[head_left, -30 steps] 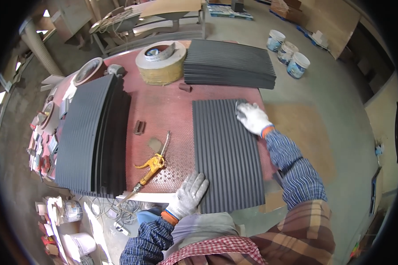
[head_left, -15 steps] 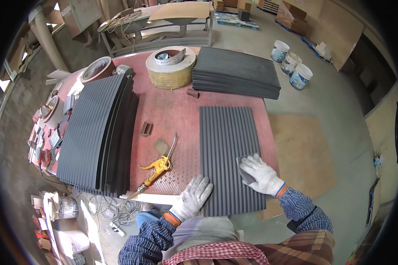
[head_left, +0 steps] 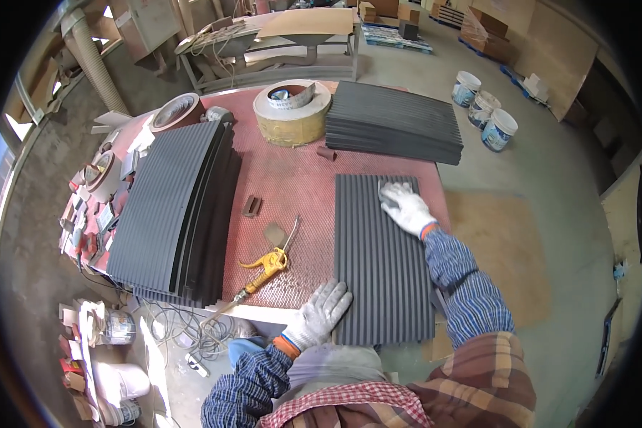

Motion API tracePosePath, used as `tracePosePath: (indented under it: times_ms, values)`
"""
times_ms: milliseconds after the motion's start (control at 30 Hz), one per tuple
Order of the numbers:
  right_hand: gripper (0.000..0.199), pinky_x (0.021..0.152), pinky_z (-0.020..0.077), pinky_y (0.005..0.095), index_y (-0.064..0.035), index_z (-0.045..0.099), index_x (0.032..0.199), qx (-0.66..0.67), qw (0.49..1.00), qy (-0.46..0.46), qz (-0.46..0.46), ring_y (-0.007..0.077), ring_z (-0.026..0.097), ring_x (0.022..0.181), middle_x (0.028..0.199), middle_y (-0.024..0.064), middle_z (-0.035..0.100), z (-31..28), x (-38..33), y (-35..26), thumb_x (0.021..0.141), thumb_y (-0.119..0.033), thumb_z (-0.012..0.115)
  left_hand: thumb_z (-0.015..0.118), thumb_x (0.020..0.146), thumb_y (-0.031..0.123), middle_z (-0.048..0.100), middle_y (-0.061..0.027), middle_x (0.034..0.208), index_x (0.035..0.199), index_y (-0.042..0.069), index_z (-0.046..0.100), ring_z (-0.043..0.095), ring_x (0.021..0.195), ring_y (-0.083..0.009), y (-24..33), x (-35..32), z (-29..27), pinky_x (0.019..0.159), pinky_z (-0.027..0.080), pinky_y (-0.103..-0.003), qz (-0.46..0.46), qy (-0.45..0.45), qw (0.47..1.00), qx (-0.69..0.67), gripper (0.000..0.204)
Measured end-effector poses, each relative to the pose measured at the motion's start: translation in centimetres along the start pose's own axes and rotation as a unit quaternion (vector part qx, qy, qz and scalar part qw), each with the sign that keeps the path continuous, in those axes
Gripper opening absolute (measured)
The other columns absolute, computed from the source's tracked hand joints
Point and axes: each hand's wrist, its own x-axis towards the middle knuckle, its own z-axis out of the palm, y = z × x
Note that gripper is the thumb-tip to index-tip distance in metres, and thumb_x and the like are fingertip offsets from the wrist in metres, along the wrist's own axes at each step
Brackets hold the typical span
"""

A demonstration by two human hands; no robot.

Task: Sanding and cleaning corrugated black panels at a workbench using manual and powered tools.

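Observation:
A dark grey ribbed panel (head_left: 381, 271) lies lengthwise before me at the table's near edge. My left hand (head_left: 322, 312), in a whitish work glove, lies with its fingers stretched out at the panel's near left edge. My gloved right hand (head_left: 406, 208) is on the ribs near the panel's far right corner. It presses a thin dark flat pad against them; the pad is now mostly hidden under the fingers. Left of the panel rests a yellow air blow gun (head_left: 267, 265) with a long nozzle and a hose.
A tall stack of ribbed panels (head_left: 167, 192) stands at the left of the red table (head_left: 285, 178), another stack (head_left: 396, 118) at the back right. Rolls of abrasive band (head_left: 292, 125), small brown blocks (head_left: 252, 206) and a brown scrap (head_left: 275, 233) lie about. White buckets (head_left: 499, 130) stand on the floor.
My right hand has slid away from me along the ribs with the pad, from the near half to the far end. My left hand stays at the panel's edge. The view has shifted slightly.

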Motion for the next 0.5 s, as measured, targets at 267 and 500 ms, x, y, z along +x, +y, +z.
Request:
tracePosePath:
  times_ms: [267,500]
  values:
    - [0.055,0.122,0.0246,0.0493,-0.0039,0.054,0.135,-0.023,0.992,-0.097,-0.084,0.0381,0.041,0.14,0.146,0.0185,0.05,-2.2,-16.3,-9.8,0.091,-0.035,0.064,0.052,0.085,0.017,0.048,-0.0252,0.143,0.141,0.0,0.044,0.045,0.136,-0.0436,-0.4,-0.4,0.3,0.115,0.036,-0.054,-0.014,-0.031,0.999,0.007,0.06]
    - [0.043,0.116,0.0331,0.0485,-0.0031,0.058,0.126,-0.024,0.999,-0.02,-0.045,0.0367,0.049,0.131,0.136,0.0196,0.056,-0.8,-2.6,-4.2,0.094,-0.032,0.057,0.052,0.085,0.015,0.049,-0.0255,0.142,0.141,0.0,0.045,0.047,0.135,-0.0431,0.3,-0.6,-0.4,0.114,0.038,-0.053,-0.024,-0.035,0.999,-0.003,0.059]
